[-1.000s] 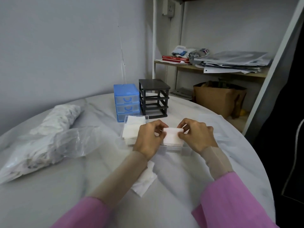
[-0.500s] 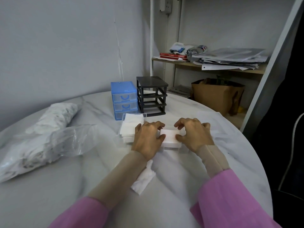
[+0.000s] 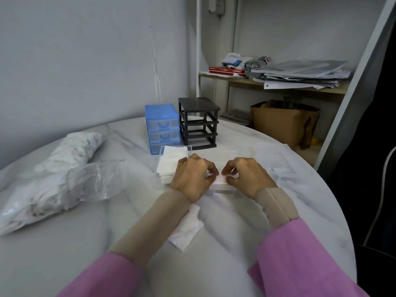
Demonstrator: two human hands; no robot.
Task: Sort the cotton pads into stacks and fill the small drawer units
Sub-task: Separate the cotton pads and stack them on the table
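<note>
Both hands, left hand (image 3: 192,175) and right hand (image 3: 246,176), have lowered the stack of cotton pads (image 3: 220,180) they pinch into the clear drawer (image 3: 222,190) mid-bench, so it seems nearly seated.

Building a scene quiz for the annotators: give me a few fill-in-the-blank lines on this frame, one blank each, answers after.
1. The drawer unit left of the black frame is coloured ____.
2. The black frame's slots hold ____ drawers.
3. Both the left hand and the right hand press on a stack of white ____ in a clear drawer.
4. The person's outer sleeves are coloured ____.

Answers: blue; no; cotton pads; pink
</note>
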